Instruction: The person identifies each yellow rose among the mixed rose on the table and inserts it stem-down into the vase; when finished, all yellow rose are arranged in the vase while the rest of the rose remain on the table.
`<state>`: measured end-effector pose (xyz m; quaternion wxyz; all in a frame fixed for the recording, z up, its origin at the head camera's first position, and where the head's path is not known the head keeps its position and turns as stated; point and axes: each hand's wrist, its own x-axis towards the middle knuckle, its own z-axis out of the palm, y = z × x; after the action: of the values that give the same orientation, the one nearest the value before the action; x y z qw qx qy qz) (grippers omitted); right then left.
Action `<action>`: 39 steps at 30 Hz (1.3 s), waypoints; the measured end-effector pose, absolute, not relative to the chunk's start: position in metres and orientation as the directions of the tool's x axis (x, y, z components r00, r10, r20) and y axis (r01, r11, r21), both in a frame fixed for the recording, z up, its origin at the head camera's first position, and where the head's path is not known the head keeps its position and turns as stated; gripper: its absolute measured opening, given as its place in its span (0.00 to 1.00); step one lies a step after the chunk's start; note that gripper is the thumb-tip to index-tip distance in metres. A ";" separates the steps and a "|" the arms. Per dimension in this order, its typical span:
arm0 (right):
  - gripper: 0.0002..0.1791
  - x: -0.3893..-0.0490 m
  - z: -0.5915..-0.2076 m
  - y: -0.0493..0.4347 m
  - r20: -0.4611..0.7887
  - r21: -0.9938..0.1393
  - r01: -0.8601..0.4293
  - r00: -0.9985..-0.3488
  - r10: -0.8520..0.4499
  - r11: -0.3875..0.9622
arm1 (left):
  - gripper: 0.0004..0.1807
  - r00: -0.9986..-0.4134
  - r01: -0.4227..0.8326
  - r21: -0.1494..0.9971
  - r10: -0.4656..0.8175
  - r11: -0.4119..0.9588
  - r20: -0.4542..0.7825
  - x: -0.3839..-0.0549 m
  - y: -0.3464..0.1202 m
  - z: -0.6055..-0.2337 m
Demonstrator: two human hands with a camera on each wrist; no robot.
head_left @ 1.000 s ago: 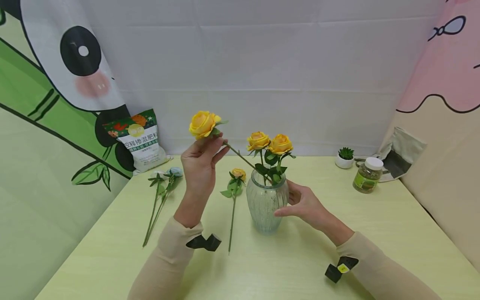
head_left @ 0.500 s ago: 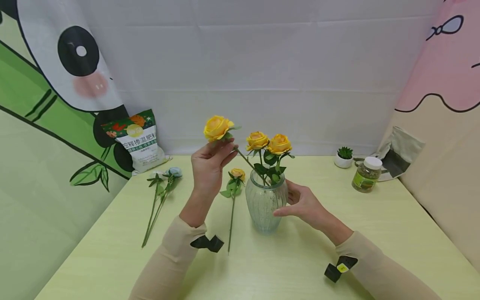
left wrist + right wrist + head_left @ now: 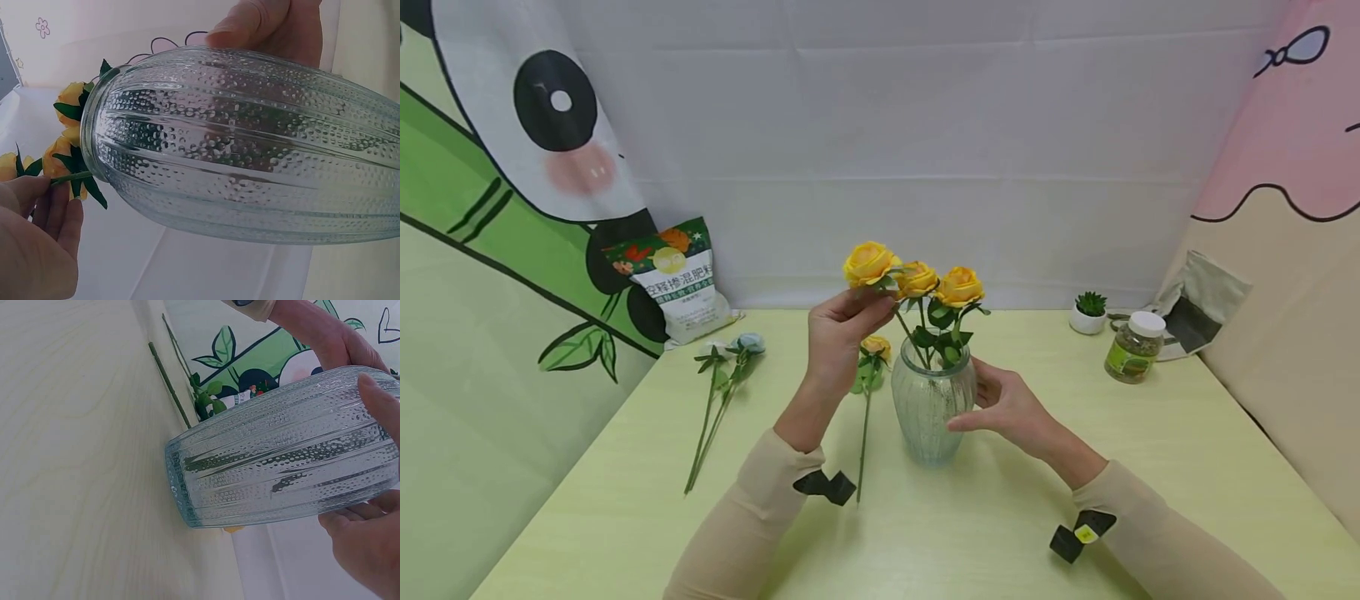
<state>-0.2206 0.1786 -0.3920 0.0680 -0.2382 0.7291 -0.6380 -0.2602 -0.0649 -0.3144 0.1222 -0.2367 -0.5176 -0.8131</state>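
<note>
My left hand [image 3: 844,335] pinches the stem of a yellow rose [image 3: 869,264] just under its bloom; the stem slants down into the mouth of a ribbed glass vase [image 3: 934,417]. In the left wrist view, thumb and fingers close on the green stem [image 3: 70,177] right beside the vase rim. Two more yellow roses [image 3: 960,287] stand in the vase, their leaves above the rim. My right hand [image 3: 1011,414] grips the vase's right side, thumb in front and fingers behind. The vase stands upright on the table.
A yellow-orange rose [image 3: 876,347] lies on the table left of the vase. Farther left lie a blue rose [image 3: 748,343] and a white one. A fertilizer bag [image 3: 682,283] leans at the back left. A potted succulent [image 3: 1088,314], a lidded jar [image 3: 1135,348] and a grey pouch [image 3: 1206,304] stand back right.
My left hand has moved right and slightly down with the yellow rose, bringing its bloom beside the other two and its stem more upright. My right hand stays on the vase.
</note>
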 end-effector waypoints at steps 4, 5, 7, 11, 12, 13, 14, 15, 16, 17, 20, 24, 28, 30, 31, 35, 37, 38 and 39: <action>0.55 -0.221 -0.392 0.179 0.197 -0.965 -0.252 -0.878 -0.436 0.071 | 0.14 -0.864 0.438 0.807 0.062 -0.395 0.500 -0.261 -0.062 -0.317; 0.55 -0.221 -0.392 0.179 0.196 -0.965 -0.251 -0.878 -0.437 0.071 | 0.13 -0.863 0.441 0.809 0.066 -0.388 0.501 -0.262 -0.061 -0.317; 0.55 -0.221 -0.392 0.179 0.197 -0.964 -0.254 -0.878 -0.437 0.076 | 0.14 -0.861 0.443 0.813 0.074 -0.378 0.504 -0.263 -0.059 -0.317; 0.54 -0.221 -0.391 0.180 0.193 -0.962 -0.257 -0.880 -0.433 0.094 | 0.12 -0.864 0.437 0.827 0.090 -0.353 0.495 -0.265 -0.056 -0.319; 0.54 -0.221 -0.391 0.180 0.190 -0.962 -0.256 -0.881 -0.433 0.098 | 0.12 -0.866 0.435 0.832 0.093 -0.344 0.491 -0.266 -0.056 -0.320; 0.55 -0.221 -0.390 0.180 0.186 -0.962 -0.252 -0.883 -0.432 0.102 | 0.12 -0.869 0.432 0.837 0.095 -0.335 0.486 -0.267 -0.055 -0.321; 0.55 -0.221 -0.390 0.180 0.181 -0.963 -0.249 -0.884 -0.432 0.104 | 0.12 -0.870 0.427 0.841 0.101 -0.334 0.482 -0.267 -0.055 -0.322; 0.55 -0.221 -0.390 0.180 0.177 -0.963 -0.246 -0.885 -0.431 0.107 | 0.12 -0.871 0.425 0.844 0.104 -0.327 0.479 -0.268 -0.054 -0.322; 0.55 -0.221 -0.389 0.180 0.173 -0.964 -0.242 -0.885 -0.431 0.110 | 0.11 -0.872 0.423 0.846 0.107 -0.325 0.478 -0.268 -0.054 -0.323; 0.55 -0.221 -0.389 0.180 0.168 -0.965 -0.238 -0.887 -0.431 0.112 | 0.11 -0.873 0.422 0.849 0.110 -0.319 0.475 -0.269 -0.053 -0.324; 0.56 -0.221 -0.390 0.180 0.160 -0.967 -0.229 -0.889 -0.430 0.115 | 0.09 -0.875 0.414 0.857 0.125 -0.308 0.468 -0.268 -0.052 -0.325; 0.56 -0.220 -0.390 0.180 0.154 -0.967 -0.225 -0.890 -0.429 0.120 | 0.10 -0.883 0.397 0.874 0.142 -0.280 0.447 -0.266 -0.051 -0.325; 0.55 -0.221 -0.391 0.180 0.159 -0.967 -0.227 -0.889 -0.430 0.113 | 0.10 -0.889 0.377 0.888 0.164 -0.265 0.427 -0.266 -0.052 -0.326; 0.55 -0.221 -0.391 0.180 0.163 -0.968 -0.229 -0.887 -0.432 0.104 | 0.10 -0.892 0.365 0.897 0.182 -0.249 0.414 -0.266 -0.052 -0.326; 0.55 -0.221 -0.391 0.180 0.164 -0.968 -0.229 -0.886 -0.433 0.102 | 0.11 -0.893 0.360 0.902 0.190 -0.239 0.407 -0.265 -0.052 -0.326; 0.55 -0.221 -0.391 0.180 0.160 -0.968 -0.227 -0.886 -0.435 0.106 | 0.12 -0.901 0.338 0.920 0.214 -0.199 0.378 -0.265 -0.052 -0.327; 0.56 -0.221 -0.392 0.180 0.153 -0.968 -0.223 -0.888 -0.433 0.114 | 0.13 -0.905 0.328 0.925 0.218 -0.191 0.366 -0.265 -0.052 -0.327; 0.56 -0.221 -0.391 0.180 0.150 -0.968 -0.220 -0.889 -0.432 0.117 | 0.13 -0.906 0.323 0.927 0.221 -0.189 0.361 -0.265 -0.052 -0.326; 0.57 -0.221 -0.392 0.180 0.149 -0.969 -0.219 -0.889 -0.433 0.117 | 0.13 -0.908 0.318 0.929 0.223 -0.187 0.356 -0.265 -0.052 -0.326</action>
<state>-0.2213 0.1801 -0.3915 0.0852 -0.2195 0.7425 -0.6271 -0.2651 -0.0525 -0.3263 0.0320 -0.2126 -0.6366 -0.7406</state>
